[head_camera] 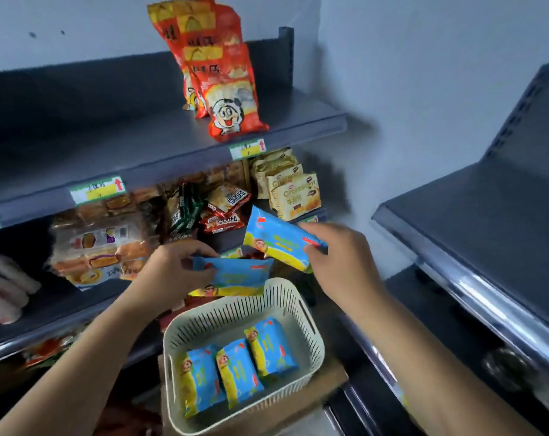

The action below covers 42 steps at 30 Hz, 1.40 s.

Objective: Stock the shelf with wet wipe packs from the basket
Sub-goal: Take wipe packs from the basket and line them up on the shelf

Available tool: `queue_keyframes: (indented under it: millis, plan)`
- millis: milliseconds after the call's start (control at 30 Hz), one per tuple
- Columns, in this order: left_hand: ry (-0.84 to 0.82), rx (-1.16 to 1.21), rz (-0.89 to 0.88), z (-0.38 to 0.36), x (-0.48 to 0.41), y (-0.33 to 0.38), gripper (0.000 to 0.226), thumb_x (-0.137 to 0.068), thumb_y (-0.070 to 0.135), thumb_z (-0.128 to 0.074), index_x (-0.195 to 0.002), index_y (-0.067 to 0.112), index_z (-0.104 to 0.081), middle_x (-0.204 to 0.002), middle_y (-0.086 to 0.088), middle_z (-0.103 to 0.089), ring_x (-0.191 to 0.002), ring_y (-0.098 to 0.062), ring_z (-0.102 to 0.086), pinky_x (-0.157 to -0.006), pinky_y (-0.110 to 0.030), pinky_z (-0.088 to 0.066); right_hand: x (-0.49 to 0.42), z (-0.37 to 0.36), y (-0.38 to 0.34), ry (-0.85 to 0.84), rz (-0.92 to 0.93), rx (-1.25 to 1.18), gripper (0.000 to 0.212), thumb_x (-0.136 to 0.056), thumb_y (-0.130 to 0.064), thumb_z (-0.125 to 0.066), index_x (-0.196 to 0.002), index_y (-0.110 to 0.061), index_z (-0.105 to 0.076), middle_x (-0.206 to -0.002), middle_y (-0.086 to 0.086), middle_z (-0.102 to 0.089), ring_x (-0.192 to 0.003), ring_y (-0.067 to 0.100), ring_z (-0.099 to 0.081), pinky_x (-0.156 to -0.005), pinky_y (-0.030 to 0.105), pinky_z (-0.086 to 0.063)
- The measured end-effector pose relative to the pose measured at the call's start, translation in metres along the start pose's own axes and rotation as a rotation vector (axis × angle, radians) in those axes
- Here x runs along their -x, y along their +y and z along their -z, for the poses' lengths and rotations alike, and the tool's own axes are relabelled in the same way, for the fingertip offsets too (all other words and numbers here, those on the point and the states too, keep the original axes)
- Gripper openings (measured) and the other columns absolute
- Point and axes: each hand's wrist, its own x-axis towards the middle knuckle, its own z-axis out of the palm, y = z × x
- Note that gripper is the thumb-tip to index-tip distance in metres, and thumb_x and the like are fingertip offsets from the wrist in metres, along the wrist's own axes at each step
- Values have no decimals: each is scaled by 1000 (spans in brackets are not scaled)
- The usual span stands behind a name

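Note:
A cream slotted basket [307, 328] stands low in the middle and holds three blue-and-yellow wet wipe packs [238, 371] side by side. My left hand [175, 269] grips one blue wet wipe pack [238, 278] by its left end, just above the basket's far rim. Higher and to the right, my right hand [336, 256] grips a second wet wipe pack [276, 240] by its right end, tilted, in front of the snack shelf.
A dark grey upper shelf [115, 143] carries red-orange snack bags [226, 86] at its right. The shelf below holds bread packs [97, 247], dark and red snack packs [210, 206] and croissant packs [295, 193]. Another grey shelf unit [474, 215] stands at the right.

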Motion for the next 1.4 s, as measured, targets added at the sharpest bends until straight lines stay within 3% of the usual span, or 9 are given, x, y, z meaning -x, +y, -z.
queue_keyframes:
  millis: [200, 333, 433, 533, 700, 800, 1033, 1200, 1400]
  plan:
    - [-143, 259, -93, -18, 4, 45, 23, -82, -3, -81, -88, 19, -79, -75, 4, -74, -63, -7, -64, -59, -21, -53, 50, 65, -10, 250, 10, 105, 42, -87, 2, -67, -125, -16, -72, -117, 4, -71, -99, 19, -67, -84, 22, -49]
    - [-291, 399, -148, -37, 11, 81, 24, -75, 9, -88, -97, 15, -81, -93, -13, -78, -81, -24, -72, -79, -39, -58, 94, 111, -10, 361, 12, 203, 43, -88, 6, -65, -127, -11, -71, -116, 5, -70, -94, 23, -67, -81, 32, -53]
    - [-359, 445, -206, -62, 19, 118, 20, -82, -4, -78, -97, 10, -80, -90, -9, -79, -77, -18, -74, -67, -24, -59, 124, 149, -4, 453, -4, 283, 42, -88, 7, -65, -127, -9, -71, -114, 6, -69, -92, 26, -68, -78, 38, -57]
    - [-422, 509, -236, -88, 35, 163, 20, -83, -11, -73, -94, 5, -77, -75, -1, -77, -63, -7, -71, -56, -16, -54, 154, 184, 3, 532, -61, 323, 42, -90, 6, -64, -129, -10, -70, -116, 4, -69, -93, 23, -67, -79, 35, -55]
    - [-507, 542, -358, -131, 51, 229, 22, -83, -3, -77, -99, 12, -80, -92, -9, -80, -79, -18, -76, -69, -25, -61, 201, 246, 17, 619, -110, 400, 42, -91, 5, -63, -130, -10, -69, -116, 2, -68, -91, 19, -64, -80, 36, -55]
    - [-546, 534, -436, -161, 68, 272, 25, -83, -3, -77, -97, 16, -81, -91, -4, -81, -81, -14, -74, -77, -26, -62, 229, 287, 26, 677, -126, 461, 41, -91, 5, -62, -130, -9, -69, -117, 4, -68, -96, 22, -66, -82, 40, -56]
    - [-659, 592, -536, -239, 122, 374, 32, -82, -2, -78, -92, 28, -82, -88, -10, -78, -77, -13, -71, -69, -28, -57, 309, 384, 55, 728, -187, 583, 45, -92, 6, -62, -133, -9, -66, -118, 2, -66, -97, 16, -63, -84, 30, -52]
    - [-757, 618, -605, -308, 169, 447, 23, -85, -7, -75, -98, 12, -78, -85, -5, -79, -75, -9, -71, -66, -19, -56, 368, 457, 81, 790, -249, 696, 43, -90, 4, -63, -130, -11, -68, -119, 4, -68, -103, 21, -64, -88, 34, -51]
    - [-842, 554, -711, -396, 217, 506, 21, -84, -7, -77, -95, 11, -77, -93, -11, -78, -80, -12, -69, -73, -25, -57, 423, 532, 104, 854, -273, 772, 39, -90, 6, -63, -126, -8, -70, -113, 7, -69, -93, 25, -66, -79, 41, -56]
